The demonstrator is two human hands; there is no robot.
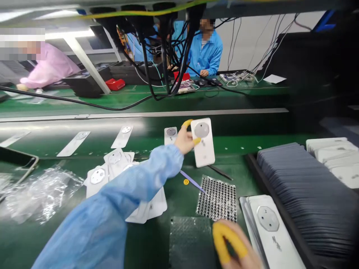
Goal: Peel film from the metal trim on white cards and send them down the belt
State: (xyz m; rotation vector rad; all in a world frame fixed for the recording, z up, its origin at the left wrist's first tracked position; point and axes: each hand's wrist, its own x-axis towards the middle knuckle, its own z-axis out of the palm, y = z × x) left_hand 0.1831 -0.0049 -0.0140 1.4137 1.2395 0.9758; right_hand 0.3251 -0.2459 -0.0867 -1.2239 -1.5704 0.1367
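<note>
My left hand (185, 139), in a blue sleeve with yellow finger cots, grips a white rounded panel (204, 151) by its left edge. A grey metallic disc sits near that panel's top. At the lower right my right hand (234, 243) is blurred, its yellow-covered thumb and finger pinched together; anything between the tips is too small to see. Just beyond it lies a sheet of small black round pieces (217, 198), with purple tweezers (192, 181) on its upper left edge. A dark tool (221, 172) lies under the held panel. Below the sheet is a dark square mat (190, 243).
Loose white panels (98, 177) are heaped at left, partly behind my sleeve, beside crumpled clear plastic (45, 194). More panels (74, 144) line the green belt. At right stand stacked panels (276, 231) and a black tray of dark dividers (300, 194). Cables (165, 67) hang ahead; co-workers sit beyond.
</note>
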